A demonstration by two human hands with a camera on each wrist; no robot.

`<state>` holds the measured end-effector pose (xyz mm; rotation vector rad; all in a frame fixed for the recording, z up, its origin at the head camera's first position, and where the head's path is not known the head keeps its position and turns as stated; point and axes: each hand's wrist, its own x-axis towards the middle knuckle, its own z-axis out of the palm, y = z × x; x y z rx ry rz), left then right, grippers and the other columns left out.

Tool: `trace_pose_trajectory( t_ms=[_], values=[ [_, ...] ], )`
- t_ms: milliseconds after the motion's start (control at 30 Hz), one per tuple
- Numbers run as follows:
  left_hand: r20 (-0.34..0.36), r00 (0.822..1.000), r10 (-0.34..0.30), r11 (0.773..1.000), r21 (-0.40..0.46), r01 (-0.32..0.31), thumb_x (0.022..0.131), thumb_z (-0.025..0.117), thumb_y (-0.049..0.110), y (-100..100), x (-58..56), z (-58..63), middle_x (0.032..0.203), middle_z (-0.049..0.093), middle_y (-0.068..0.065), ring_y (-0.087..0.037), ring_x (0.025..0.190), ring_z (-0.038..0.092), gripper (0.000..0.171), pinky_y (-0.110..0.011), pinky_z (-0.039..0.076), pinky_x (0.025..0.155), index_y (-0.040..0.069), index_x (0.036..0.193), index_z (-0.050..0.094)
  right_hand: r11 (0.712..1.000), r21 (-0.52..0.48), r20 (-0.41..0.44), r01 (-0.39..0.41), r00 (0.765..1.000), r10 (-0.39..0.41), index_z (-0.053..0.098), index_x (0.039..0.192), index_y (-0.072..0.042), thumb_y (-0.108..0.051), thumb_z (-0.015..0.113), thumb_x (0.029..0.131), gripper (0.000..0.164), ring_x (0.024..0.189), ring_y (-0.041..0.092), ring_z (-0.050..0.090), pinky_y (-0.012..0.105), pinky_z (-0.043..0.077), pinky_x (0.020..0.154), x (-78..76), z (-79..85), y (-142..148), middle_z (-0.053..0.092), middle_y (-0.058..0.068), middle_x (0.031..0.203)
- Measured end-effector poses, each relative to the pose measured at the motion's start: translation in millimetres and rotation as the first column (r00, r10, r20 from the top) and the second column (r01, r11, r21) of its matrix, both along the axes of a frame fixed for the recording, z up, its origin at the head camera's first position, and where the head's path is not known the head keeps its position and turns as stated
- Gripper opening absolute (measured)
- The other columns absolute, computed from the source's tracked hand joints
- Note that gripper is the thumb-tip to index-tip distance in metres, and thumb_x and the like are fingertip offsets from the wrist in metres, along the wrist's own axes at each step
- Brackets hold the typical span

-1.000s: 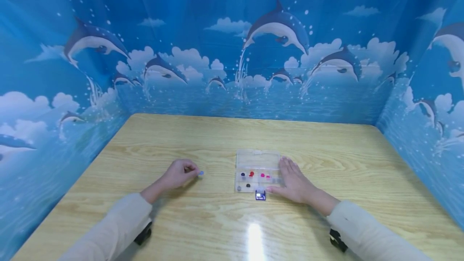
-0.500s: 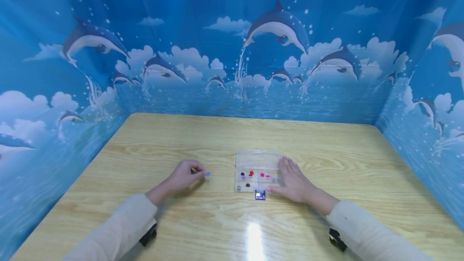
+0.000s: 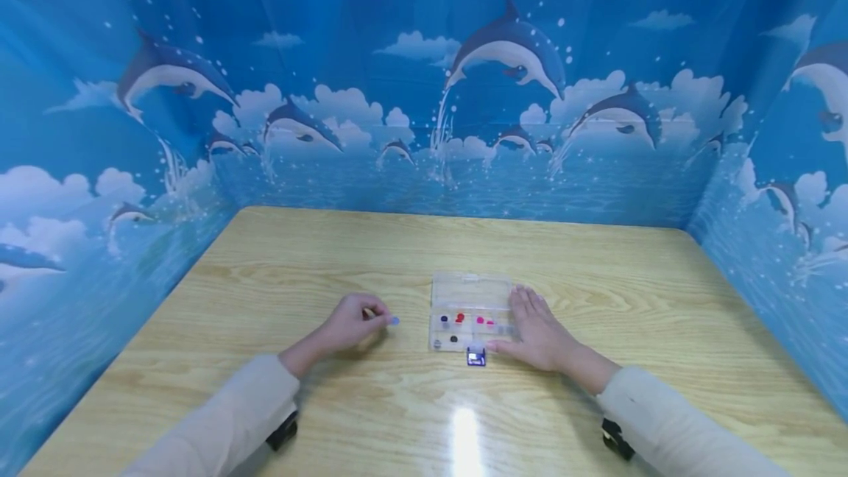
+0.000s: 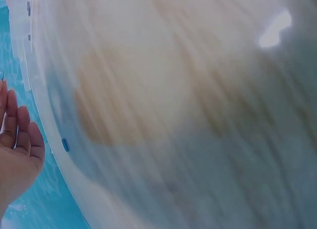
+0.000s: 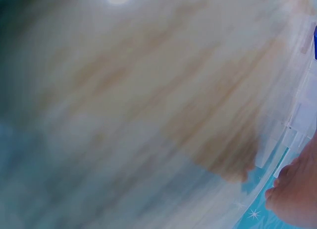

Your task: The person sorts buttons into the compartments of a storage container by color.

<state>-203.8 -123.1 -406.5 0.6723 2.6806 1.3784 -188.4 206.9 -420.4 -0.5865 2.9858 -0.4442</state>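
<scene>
A small light blue round piece (image 3: 394,321) is pinched between the thumb and index finger of my left hand (image 3: 354,324), left of a clear plastic compartment box (image 3: 457,290). In the left wrist view, the fingertips of the left hand (image 4: 20,144) reach the frame's left edge, where a bit of blue shows. The box lies with its lid laid back. Small dark pieces (image 3: 453,338), red pieces (image 3: 460,317) and pink pieces (image 3: 480,320) sit in its compartments. My right hand (image 3: 539,337) rests along the box's right side, fingers straight, covering part of it.
A small blue-purple square item (image 3: 476,357) is at the box's front edge. The wood-grain table (image 3: 371,403) reaches back to a blue dolphin-print curtain (image 3: 371,94). In the left wrist view, a small dark blue piece (image 4: 65,144) shows beside the hand.
The left hand has moved right, toward the box, carrying the small light blue piece. The right hand and the box have stayed in place.
</scene>
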Motion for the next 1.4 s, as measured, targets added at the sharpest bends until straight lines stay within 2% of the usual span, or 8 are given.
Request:
trace_pose_trajectory(
  t_ms=[333, 667, 933, 1400],
  values=[
    [0.003, 1.0, 0.0, 1.0, 0.004, 0.0, 0.083, 0.067, 0.012, 11, -0.2, 2.5, 0.08, 0.066, -0.009, -0.006, 0.071, 0.052, 0.012, -0.017, 0.046, 0.062, 0.0, 0.079, 0.067, 1.0, 0.003, -0.01, -0.002, 1.0, 0.002, 0.017, 0.141, 0.013, -0.063, 0.051, 0.083, 0.101, 0.139, 0.046, 0.01, 0.054, 0.012, 0.113, 0.4, -0.1, 0, 0.014, 0.032, 0.148],
    [0.06, 0.998, -0.012, 1.0, 0.0, 0.012, 0.084, 0.066, 0.014, 25, 0.4, 7.6, 0.082, 0.066, -0.006, -0.01, 0.072, 0.053, 0.012, -0.018, 0.045, 0.062, 0.003, 0.081, 0.067, 1.0, 0.003, -0.016, -0.002, 1.0, 0.002, 0.018, 0.141, 0.013, -0.063, 0.051, 0.083, 0.102, 0.139, 0.046, 0.009, 0.054, 0.012, 0.113, 0.7, -0.1, 0, 0.014, 0.032, 0.148],
    [0.066, 0.998, -0.007, 1.0, 0.01, 0.007, 0.083, 0.066, 0.013, 37, -1.1, 8.3, 0.087, 0.067, -0.007, -0.008, 0.074, 0.054, 0.01, -0.017, 0.046, 0.062, 0.004, 0.08, 0.068, 1.0, 0.007, -0.018, -0.002, 1.0, 0.002, 0.018, 0.141, 0.013, -0.064, 0.051, 0.083, 0.102, 0.139, 0.046, 0.01, 0.054, 0.012, 0.113, 0.3, 0.4, 0, 0.014, 0.032, 0.148],
    [0.079, 0.997, -0.026, 1.0, 0.001, 0.026, 0.084, 0.065, 0.011, 56, -0.5, 12.7, 0.085, 0.067, -0.005, -0.009, 0.074, 0.054, 0.007, -0.017, 0.045, 0.064, 0.005, 0.082, 0.068, 1.0, 0.001, -0.021, -0.008, 1.0, 0.008, 0.019, 0.14, 0.014, -0.061, 0.052, 0.083, 0.1, 0.139, 0.047, 0.011, 0.054, 0.012, 0.113, 0.6, -0.7, 0, 0.015, 0.033, 0.148]
  ],
)
